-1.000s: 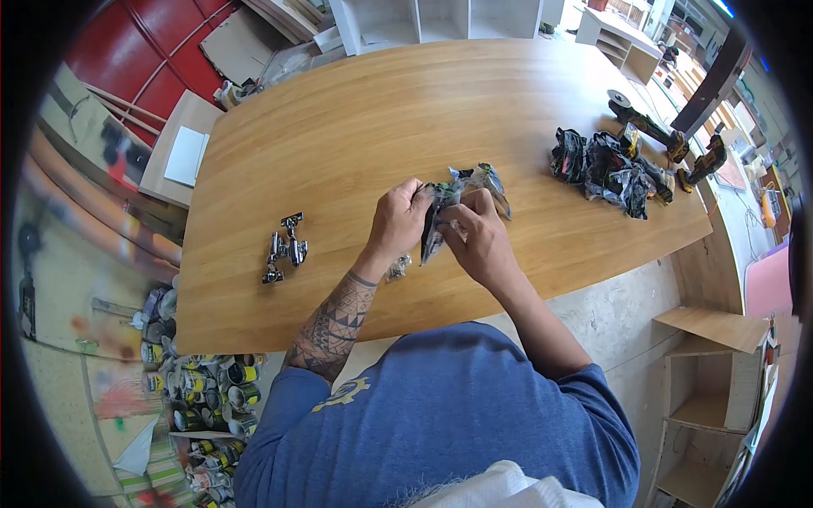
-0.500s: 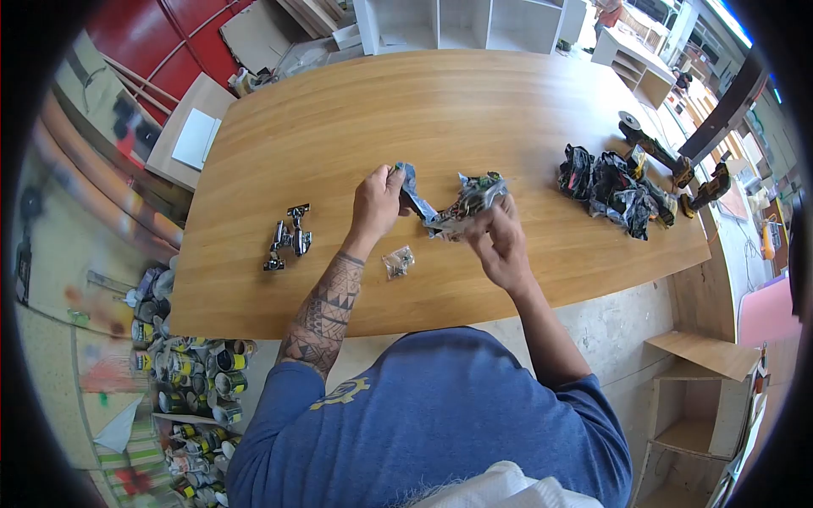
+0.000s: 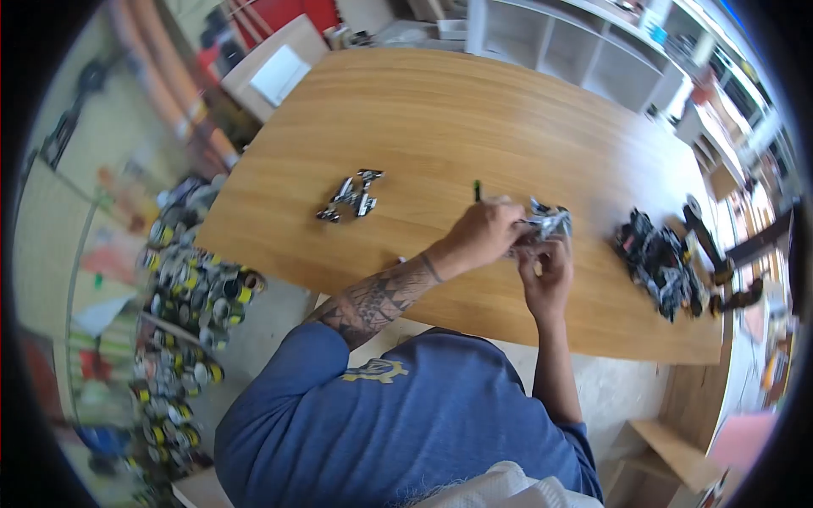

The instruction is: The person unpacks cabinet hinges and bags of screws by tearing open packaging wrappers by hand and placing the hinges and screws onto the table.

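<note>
Both hands come together over the near right part of the wooden table (image 3: 406, 127). My left hand (image 3: 487, 235) is closed, pinching a crumpled shiny plastic wrapper (image 3: 552, 220); a dark narrow end sticks up beside its knuckles. My right hand (image 3: 549, 271) grips the same wrapper from below, fingers bent. Whatever the wrapper may contain is hidden by the hands and blur. Left of them lie chrome cabinet hinges (image 3: 366, 203), apart from both hands. Beside my left forearm shows a small bit of a clear packet (image 3: 401, 261), mostly covered by the arm.
A heap of crumpled black plastic (image 3: 660, 262) lies on the table's right side, with dark power tools (image 3: 707, 241) beside it. Paint cans (image 3: 190, 288) crowd the floor at left. White shelving (image 3: 563, 42) stands behind the table.
My head view has turned, so the table appears rotated. My left hand has come across to the right hand, and the stretched wrapper is now bunched between them. The left forearm now covers most of the packet.
</note>
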`<action>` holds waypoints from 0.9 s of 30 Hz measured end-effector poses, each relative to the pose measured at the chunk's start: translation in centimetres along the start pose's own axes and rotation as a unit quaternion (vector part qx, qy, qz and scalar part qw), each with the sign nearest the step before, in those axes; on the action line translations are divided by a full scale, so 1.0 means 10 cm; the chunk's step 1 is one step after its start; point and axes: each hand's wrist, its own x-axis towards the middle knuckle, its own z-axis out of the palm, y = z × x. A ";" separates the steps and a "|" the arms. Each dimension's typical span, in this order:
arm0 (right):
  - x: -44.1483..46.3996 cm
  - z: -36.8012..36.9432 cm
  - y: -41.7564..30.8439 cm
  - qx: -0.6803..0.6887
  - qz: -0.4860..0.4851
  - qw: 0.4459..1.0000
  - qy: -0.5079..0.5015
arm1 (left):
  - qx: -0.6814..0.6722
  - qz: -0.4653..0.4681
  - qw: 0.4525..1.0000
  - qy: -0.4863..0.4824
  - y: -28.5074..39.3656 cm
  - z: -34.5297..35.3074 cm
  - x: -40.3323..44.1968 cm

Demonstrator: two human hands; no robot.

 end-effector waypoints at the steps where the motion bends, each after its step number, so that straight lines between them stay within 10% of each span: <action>1: 0.07 0.06 -0.11 0.011 -0.006 1.000 -0.011 | -0.013 0.006 1.000 0.000 0.00 0.00 0.00; 4: 0.12 0.12 -0.33 0.281 0.112 0.932 0.201 | -0.031 0.008 0.999 -0.022 0.01 -0.02 -0.07; 8: 0.11 -0.08 0.15 0.319 0.267 0.906 0.073 | -0.046 0.038 0.997 -0.045 0.07 -0.07 -0.11; 12: 0.06 0.00 0.21 0.359 0.281 0.866 0.207 | -0.075 -0.001 0.997 0.008 0.08 -0.09 -0.13; 14: 0.00 -0.02 0.27 0.370 0.304 0.829 0.290 | -0.217 -0.181 0.955 0.090 0.02 -0.11 -0.14; 20: -0.22 -0.03 0.12 0.320 0.387 0.858 0.112 | -0.404 -0.272 0.859 0.157 -0.31 -0.13 -0.06; 27: -0.35 -0.32 0.30 0.330 0.430 0.823 0.171 | 0.029 -0.246 0.964 0.094 -1.11 -0.80 -0.26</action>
